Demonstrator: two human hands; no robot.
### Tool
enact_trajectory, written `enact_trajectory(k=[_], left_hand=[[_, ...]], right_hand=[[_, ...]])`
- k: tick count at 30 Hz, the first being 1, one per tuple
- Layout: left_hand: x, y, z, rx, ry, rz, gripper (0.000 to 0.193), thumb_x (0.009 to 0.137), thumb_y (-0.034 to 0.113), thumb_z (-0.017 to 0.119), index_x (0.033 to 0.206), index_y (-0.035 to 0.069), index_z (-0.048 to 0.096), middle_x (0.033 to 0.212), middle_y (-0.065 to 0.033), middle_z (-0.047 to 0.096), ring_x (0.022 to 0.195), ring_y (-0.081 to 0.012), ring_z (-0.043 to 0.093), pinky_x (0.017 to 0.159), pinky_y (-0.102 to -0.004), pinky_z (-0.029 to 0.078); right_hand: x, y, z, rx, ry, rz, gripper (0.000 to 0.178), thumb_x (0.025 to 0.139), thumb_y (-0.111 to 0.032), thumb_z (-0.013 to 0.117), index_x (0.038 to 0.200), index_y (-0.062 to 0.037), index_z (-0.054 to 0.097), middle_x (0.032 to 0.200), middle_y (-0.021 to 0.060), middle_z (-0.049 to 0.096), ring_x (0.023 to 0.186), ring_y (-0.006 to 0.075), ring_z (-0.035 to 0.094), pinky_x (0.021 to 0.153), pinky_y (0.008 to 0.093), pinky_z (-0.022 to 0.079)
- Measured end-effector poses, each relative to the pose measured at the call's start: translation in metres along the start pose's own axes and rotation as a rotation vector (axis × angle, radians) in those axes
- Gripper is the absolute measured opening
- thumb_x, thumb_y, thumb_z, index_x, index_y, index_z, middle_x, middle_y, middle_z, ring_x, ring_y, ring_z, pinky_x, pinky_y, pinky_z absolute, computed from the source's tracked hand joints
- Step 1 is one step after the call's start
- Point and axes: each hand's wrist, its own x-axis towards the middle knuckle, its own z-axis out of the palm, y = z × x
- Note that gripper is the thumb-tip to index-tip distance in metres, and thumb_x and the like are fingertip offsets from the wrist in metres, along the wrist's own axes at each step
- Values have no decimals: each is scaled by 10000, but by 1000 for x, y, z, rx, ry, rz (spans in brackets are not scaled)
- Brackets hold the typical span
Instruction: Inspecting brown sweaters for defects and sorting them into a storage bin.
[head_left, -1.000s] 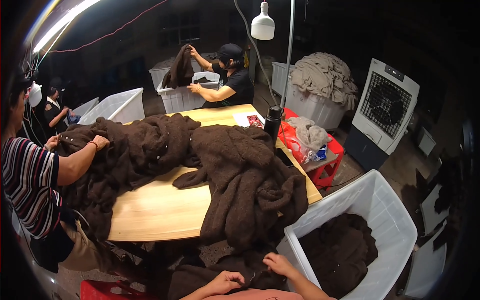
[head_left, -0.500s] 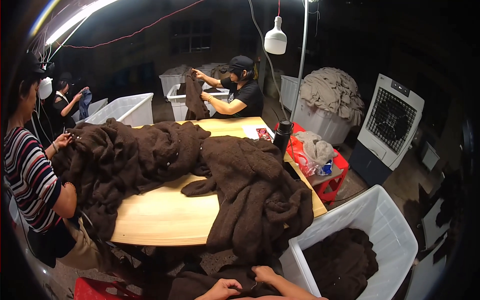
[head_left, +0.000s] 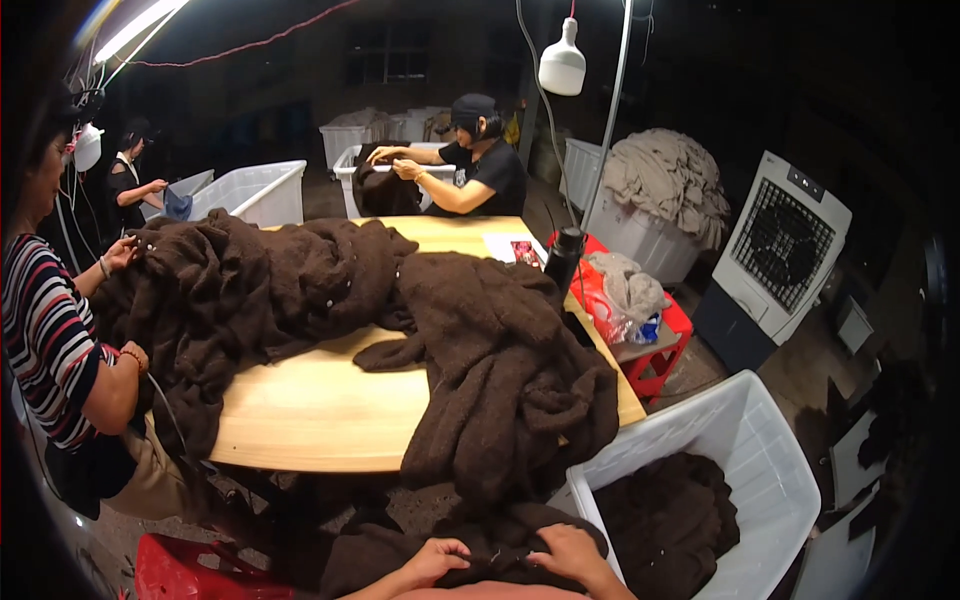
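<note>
Brown cloth (head_left: 490,530), held between both hands (head_left: 433,562)

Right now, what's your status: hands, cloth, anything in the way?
Left hand and right hand on brown cloth, grip unclear. White bin close on right. Brown pile overhangs table ahead.

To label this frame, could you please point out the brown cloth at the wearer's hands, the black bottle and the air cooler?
Brown cloth (head_left: 499,534), head view: upper middle.
Black bottle (head_left: 564,258), head view: body.
Air cooler (head_left: 783,243), head view: grille.
</note>
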Motion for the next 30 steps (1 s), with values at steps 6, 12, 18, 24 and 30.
enact_trajectory(k=[6, 12, 18, 24, 30], left_hand=[[-12, 7, -1, -47, 106, -57, 131, 703, -76, 626, 794, 15, 600, 735, 9, 570, 676, -81, 532, 647, -197, 437], [-14, 5, 1, -72, 168, -51, 118, 710, -51, 631, 809, 12, 612, 729, -15, 595, 658, -87, 543, 617, -211, 445], [-2, -13, -1, 258, 108, 115, 100, 710, -32, 637, 792, 20, 615, 717, 0, 594, 669, -77, 537, 632, -207, 439], [-9, -10, -2, 543, 389, 243, 128, 679, 74, 702, 755, 2, 628, 689, -38, 626, 644, -84, 550, 610, -232, 458], [-13, -3, -6, 810, 487, 171, 182, 673, 198, 662, 769, 45, 636, 658, -138, 623, 629, -239, 627, 597, -328, 487]], right_hand=[[10, -25, 26, 191, -370, -114, 431, 762, -370, 602, 1005, -23, 526, 942, 197, 597, 902, 348, 567, 747, 425, 455], [14, -4, 37, 209, -377, 17, 376, 764, -315, 624, 1005, -35, 552, 952, 178, 600, 881, 341, 579, 753, 389, 465], [28, -32, 33, 676, 19, -250, 439, 738, -251, 681, 1092, -31, 544, 1084, 145, 561, 998, 276, 545, 852, 324, 435], [50, -55, 77, 966, -232, -178, 345, 785, -118, 633, 1100, -16, 535, 961, 89, 622, 865, 153, 591, 777, 268, 460], [60, -56, 85, 776, -134, -230, 203, 768, -150, 585, 952, -65, 579, 804, 144, 628, 746, 278, 624, 651, 325, 484]])
